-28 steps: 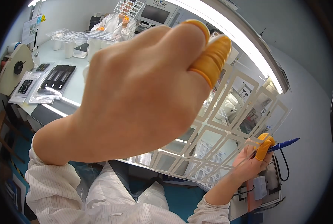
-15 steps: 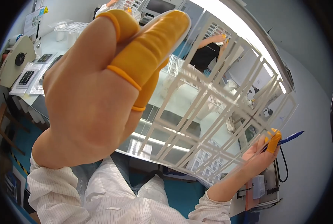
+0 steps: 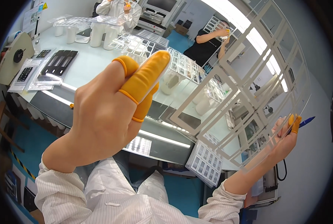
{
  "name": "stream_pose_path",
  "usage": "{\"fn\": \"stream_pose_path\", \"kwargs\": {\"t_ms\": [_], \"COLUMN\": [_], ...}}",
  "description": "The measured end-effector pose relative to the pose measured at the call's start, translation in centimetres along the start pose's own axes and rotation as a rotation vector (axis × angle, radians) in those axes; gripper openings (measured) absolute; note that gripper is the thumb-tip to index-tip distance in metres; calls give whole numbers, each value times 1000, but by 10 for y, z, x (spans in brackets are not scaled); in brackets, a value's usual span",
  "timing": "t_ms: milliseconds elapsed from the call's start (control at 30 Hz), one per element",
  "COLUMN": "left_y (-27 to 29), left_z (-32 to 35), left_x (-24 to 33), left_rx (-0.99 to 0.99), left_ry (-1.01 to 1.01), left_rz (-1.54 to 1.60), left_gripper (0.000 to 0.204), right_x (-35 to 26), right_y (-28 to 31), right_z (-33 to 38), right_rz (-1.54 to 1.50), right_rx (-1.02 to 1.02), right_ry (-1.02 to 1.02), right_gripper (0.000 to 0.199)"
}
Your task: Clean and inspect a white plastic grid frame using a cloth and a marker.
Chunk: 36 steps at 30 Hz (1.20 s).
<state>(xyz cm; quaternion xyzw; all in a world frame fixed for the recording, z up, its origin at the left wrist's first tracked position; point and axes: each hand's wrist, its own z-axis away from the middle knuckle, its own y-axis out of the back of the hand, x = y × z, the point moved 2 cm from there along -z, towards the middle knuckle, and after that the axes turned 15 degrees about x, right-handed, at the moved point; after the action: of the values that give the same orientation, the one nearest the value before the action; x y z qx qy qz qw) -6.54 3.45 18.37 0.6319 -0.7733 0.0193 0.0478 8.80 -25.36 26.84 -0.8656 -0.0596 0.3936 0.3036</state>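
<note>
My right hand (image 3: 286, 136), in orange finger cots, grips the lower right edge of a large clear panel (image 3: 245, 98) with pale rectangular outlines. A blue pen (image 3: 307, 121) is also held in that hand, its end sticking out to the right. The panel is tilted up in front of me, and the room shows through it. My left hand (image 3: 103, 108) is raised left of the panel, apart from it. Orange cots cover its fingers; the index finger points forward and the others curl in. A thin pale edge shows along the index finger, and what it belongs to is unclear.
Similar panels (image 3: 136, 45) rest on white cups (image 3: 97, 35) across the glass-topped table (image 3: 80, 56). Black strips (image 3: 60, 62) and bagged parts lie at left. A gridded sheet (image 3: 205, 162) overhangs the front edge. Two people work beyond, one in black (image 3: 202, 50).
The panel has moved up and right with my right hand and the pen. My left hand has drawn back, lower and smaller in view.
</note>
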Motion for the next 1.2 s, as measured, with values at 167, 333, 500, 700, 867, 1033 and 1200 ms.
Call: {"fn": "stream_pose_path", "kwargs": {"t_ms": [167, 333, 500, 700, 867, 1033, 1200], "left_y": [-2, -2, -3, -8, -35, -60, -77], "left_z": [8, 9, 13, 26, 33, 39, 47], "left_x": [-1, 1, 5, 34, 70, 86, 79], "left_rx": [-45, -71, 92, 77, -90, -49, -127], "left_ry": [8, 42, -21, -83, -115, -74, -77], "left_rz": [13, 33, 71, 212, 345, 367, 226], "left_gripper": [33, 33, 34, 30, 27, 27, 29], "right_x": [-1, -1, 3, 2, 0, 1, 13], "right_y": [2, 0, -14, -27, -32, -39, -50], "right_z": [-13, -18, -6, 1, 18, 24, 38], "right_rz": [-41, -35, 7, -134, -82, -11, -59], "right_rx": [-139, -85, 37, 19, 99, 13, -97], "right_ry": [-26, -25, 75, 56, 122, 204, 218], "right_gripper": [26, 20, 15, 14, 15, 15, 16]}}
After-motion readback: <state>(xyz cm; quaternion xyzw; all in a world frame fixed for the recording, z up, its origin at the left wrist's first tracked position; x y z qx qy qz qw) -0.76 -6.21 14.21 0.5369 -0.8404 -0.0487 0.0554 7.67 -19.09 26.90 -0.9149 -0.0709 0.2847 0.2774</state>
